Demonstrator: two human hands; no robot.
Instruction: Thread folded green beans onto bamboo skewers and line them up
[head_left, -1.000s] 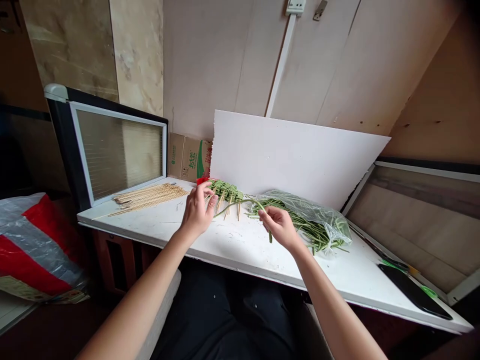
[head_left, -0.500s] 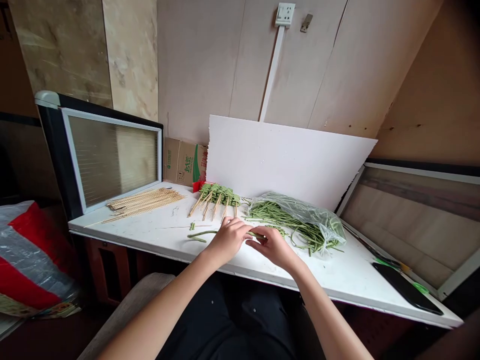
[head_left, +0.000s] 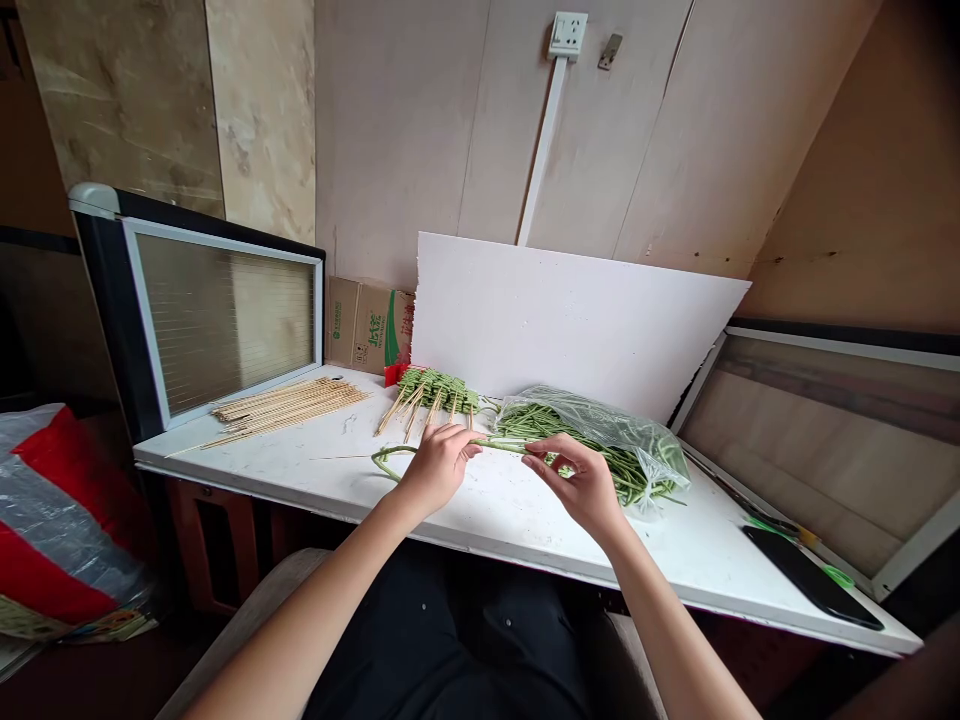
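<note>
A long green bean (head_left: 499,445) stretches between my two hands above the near part of the white table. My left hand (head_left: 436,470) is closed around its middle, and a bent length of it loops out to the left of that hand. My right hand (head_left: 579,482) pinches the bean's other stretch between thumb and fingertips. Just beyond my hands lie skewers threaded with cut bean pieces (head_left: 439,388), their bare sticks pointing toward me. Behind my right hand, a clear plastic bag (head_left: 600,418) partly covers a heap of long beans (head_left: 536,420).
Bare bamboo skewers (head_left: 292,405) are spread at the table's left. A black phone-like slab (head_left: 814,578) lies near the right edge, with scissors (head_left: 776,522) behind it. A white board (head_left: 570,315) and a cardboard box (head_left: 367,325) stand along the back.
My hands have moved apart from nearly touching, the left going left and the right going right. More of the bean now shows between them.
</note>
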